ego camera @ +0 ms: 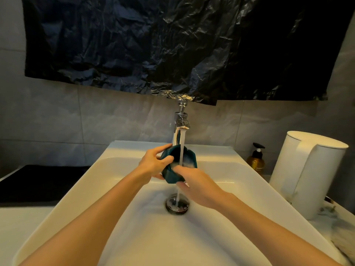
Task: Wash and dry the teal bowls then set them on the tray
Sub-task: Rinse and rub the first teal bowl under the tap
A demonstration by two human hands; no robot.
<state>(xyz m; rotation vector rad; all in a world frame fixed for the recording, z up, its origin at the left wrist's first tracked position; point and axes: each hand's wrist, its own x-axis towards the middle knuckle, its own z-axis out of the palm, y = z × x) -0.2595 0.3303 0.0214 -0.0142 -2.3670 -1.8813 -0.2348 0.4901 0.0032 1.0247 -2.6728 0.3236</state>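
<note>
Both forearms reach forward, left hand (153, 164) and right hand (196, 184) close together, fingers (166, 159) curled gripping.

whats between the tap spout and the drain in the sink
In the head view, the running water stream falls from the tap into the teal bowl, held by the left hand and right hand, then trickles on to the drain.
</note>
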